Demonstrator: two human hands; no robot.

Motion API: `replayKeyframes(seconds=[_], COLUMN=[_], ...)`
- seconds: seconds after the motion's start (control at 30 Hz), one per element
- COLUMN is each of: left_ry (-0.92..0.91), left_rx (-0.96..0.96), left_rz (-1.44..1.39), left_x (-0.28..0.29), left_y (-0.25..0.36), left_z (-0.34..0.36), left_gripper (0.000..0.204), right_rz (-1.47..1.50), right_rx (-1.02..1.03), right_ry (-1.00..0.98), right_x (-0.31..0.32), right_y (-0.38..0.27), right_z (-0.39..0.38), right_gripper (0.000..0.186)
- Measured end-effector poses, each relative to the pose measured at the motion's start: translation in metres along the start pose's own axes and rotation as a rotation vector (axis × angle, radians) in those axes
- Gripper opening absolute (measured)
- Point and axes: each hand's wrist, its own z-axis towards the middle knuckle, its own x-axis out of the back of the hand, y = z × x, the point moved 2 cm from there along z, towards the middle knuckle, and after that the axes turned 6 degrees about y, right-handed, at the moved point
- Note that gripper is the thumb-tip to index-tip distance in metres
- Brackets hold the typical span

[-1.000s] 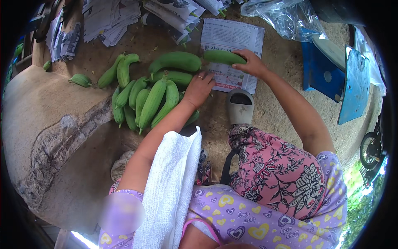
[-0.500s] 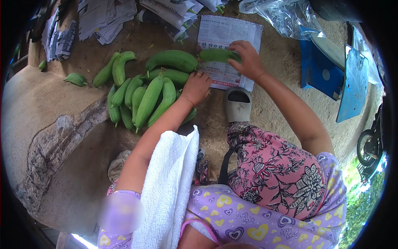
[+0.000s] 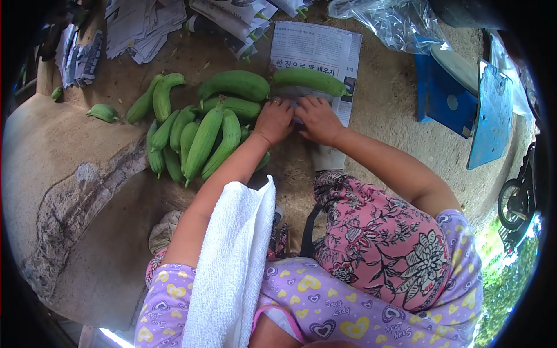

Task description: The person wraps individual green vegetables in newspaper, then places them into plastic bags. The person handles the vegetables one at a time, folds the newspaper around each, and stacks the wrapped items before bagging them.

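A green luffa gourd (image 3: 309,81) lies crosswise on a sheet of newspaper (image 3: 333,46), its tip pointing right. The sheet's near edge is lifted and folded up toward the gourd. My left hand (image 3: 275,120) grips that edge at its left end, close beside the heap of luffas. Next to it, my right hand (image 3: 317,120) is closed on the same edge, fingers curled over the paper. To the left is a heap of green luffa gourds (image 3: 204,139), with one large luffa (image 3: 237,85) at its far side.
Newspaper-wrapped bundles (image 3: 232,26) and loose paper sheets (image 3: 139,26) lie at the back left. Clear plastic (image 3: 394,23) is at the back right, near a blue scale (image 3: 444,93). A grey clog (image 3: 329,156) is just below my right hand. A white towel (image 3: 232,243) hangs over my left arm.
My right hand has let go of the luffa, leaving it on the newspaper, and moved down-left to the sheet's near edge. That edge is now folded up. My left hand has shifted slightly.
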Motion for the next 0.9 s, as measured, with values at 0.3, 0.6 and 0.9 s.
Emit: replayKeyframes(seconds=[0.3, 0.6, 0.9], left_ry=[0.012, 0.056, 0.075], left_rx=[0.029, 0.043, -0.066], left_rz=[-0.147, -0.125, -0.147], left_x=[0.005, 0.008, 0.031], left_y=[-0.005, -0.004, 0.005], left_z=[-0.001, -0.003, -0.001], left_gripper=[0.036, 0.035, 0.026], right_rz=[-0.128, -0.153, 0.202], right_rx=[-0.066, -0.020, -0.030], right_ry=[-0.048, -0.015, -0.207], right_x=[-0.022, -0.019, 0.023], right_y=[0.004, 0.010, 0.034], right_z=[0.002, 0.011, 0.010], right_gripper=[0.033, 0.010, 0.013])
